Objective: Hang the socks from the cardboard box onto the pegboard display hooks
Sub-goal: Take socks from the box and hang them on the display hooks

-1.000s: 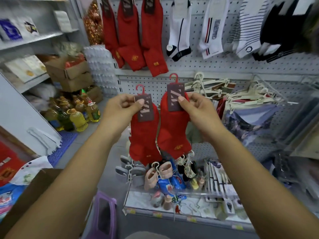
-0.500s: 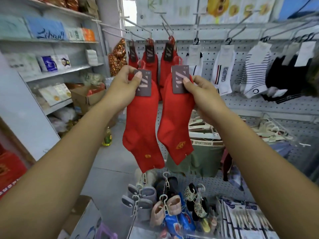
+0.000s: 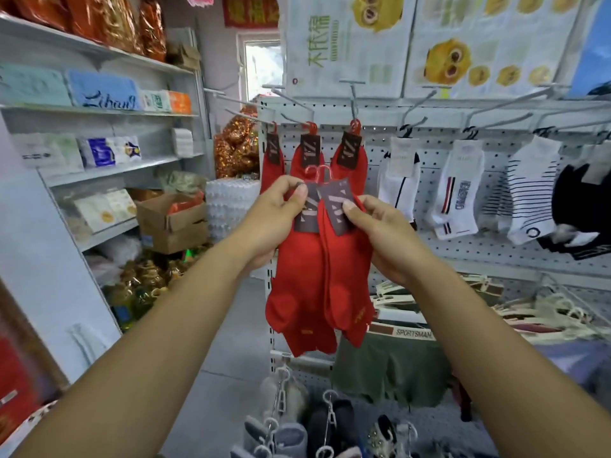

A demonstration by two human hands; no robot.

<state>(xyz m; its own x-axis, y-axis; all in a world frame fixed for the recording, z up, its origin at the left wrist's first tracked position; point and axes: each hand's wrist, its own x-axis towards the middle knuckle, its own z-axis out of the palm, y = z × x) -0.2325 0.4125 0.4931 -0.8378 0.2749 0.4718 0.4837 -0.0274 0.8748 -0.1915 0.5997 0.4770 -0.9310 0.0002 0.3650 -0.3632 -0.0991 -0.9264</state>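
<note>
I hold two pairs of red socks side by side in front of the white pegboard (image 3: 439,249). My left hand (image 3: 274,213) pinches the dark card label of the left pair (image 3: 294,302). My right hand (image 3: 380,233) pinches the label of the right pair (image 3: 350,292). The two red plastic hangers touch and overlap at the top. Behind them, three pairs of red socks (image 3: 310,157) hang from grey metal hooks (image 3: 353,104) on the pegboard. The cardboard box with the socks is out of view.
White, striped and black socks (image 3: 456,190) hang on hooks to the right. Grey shelves (image 3: 109,170) with packaged goods and cardboard boxes (image 3: 172,223) stand at the left. Green underwear (image 3: 390,365), hangers and clipped small items hang lower on the display.
My view has tilted up toward the top hooks. My hands have brought the two pairs together, so the labels and hangers now overlap.
</note>
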